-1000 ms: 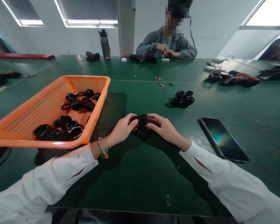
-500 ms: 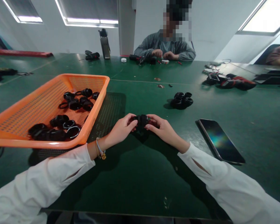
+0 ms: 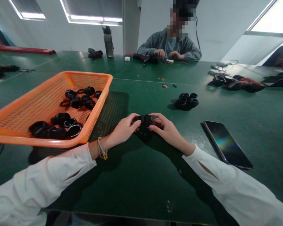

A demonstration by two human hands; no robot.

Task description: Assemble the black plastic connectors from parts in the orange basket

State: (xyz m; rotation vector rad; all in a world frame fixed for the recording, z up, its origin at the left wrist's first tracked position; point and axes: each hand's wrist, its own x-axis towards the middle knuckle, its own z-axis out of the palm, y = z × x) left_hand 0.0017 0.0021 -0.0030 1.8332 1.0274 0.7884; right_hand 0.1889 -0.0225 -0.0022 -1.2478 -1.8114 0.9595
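Between my two hands is a small black ribbed cylindrical part (image 3: pixel 145 120), held sideways just above the green table (image 3: pixel 136 175). My left hand (image 3: pixel 125 128) pinches its left end with thumb and fingers. At the right end, my right hand (image 3: pixel 164 127) has its thumb and fingers closed on it. An orange perforated basket (image 3: pixel 94 125) stands to the left, with several black fittings and rings (image 3: pixel 76 102) inside. Beyond my right hand a cluster of black ring-ended parts (image 3: pixel 186 101) sits on the table.
A phone (image 3: pixel 227 143) lies right of my right hand. Across the table a person (image 3: pixel 169 47) handles small items beside a black tool (image 3: pixel 152 59). A bottle (image 3: pixel 108 42) stands at the far edge; red-black gear (image 3: pixel 246 84) lies far right.
The whole view has shifted slightly, with table items appearing a little further right. Both hands keep their grip on the black part, with little visible change between them.
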